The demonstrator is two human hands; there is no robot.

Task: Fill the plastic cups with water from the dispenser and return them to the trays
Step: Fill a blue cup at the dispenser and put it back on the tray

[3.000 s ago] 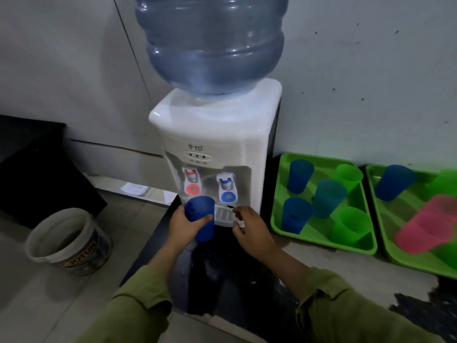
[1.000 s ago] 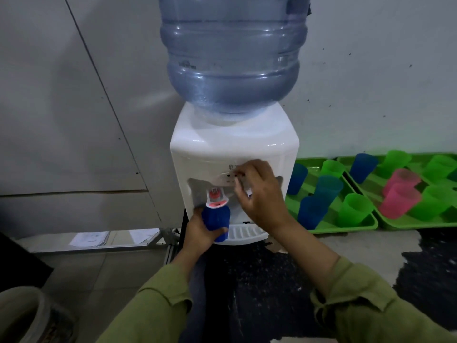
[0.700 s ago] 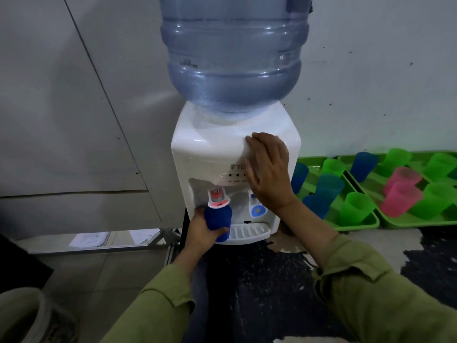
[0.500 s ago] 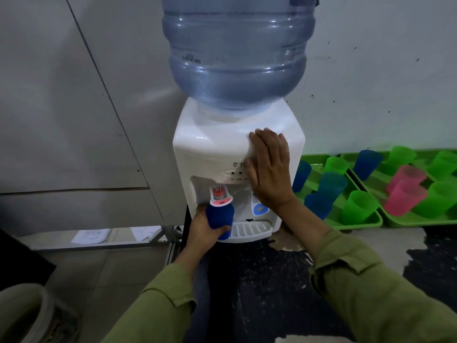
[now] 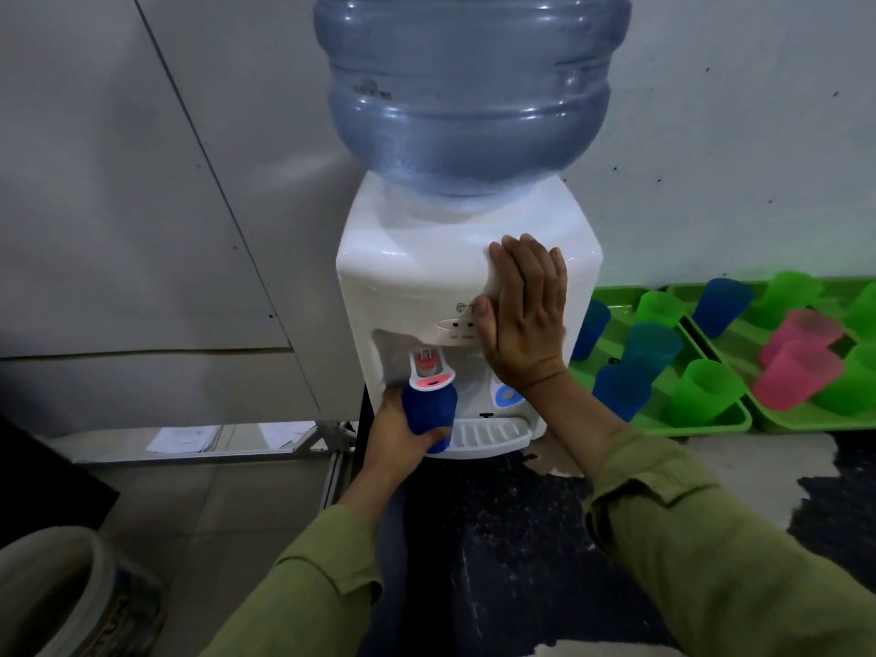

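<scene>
Bucket sits low at left, papers on the floor beyond it; neither is in the way. Left hand grips the blue cup, pressed up under the red tap; can't tell whether water runs. Right hand lies flat, fingers straight, on the dispenser front. Filling step, I judge; the return is not yet done. Left tray and right tray hold many cups, fill levels unreadable.

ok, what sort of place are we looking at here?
Likely a back-room or workshop water corner, hedged: a bottle-topped water dispenser against a bare, marked wall, green trays of plastic cups beside it, and a bucket on the tiled floor.
</scene>
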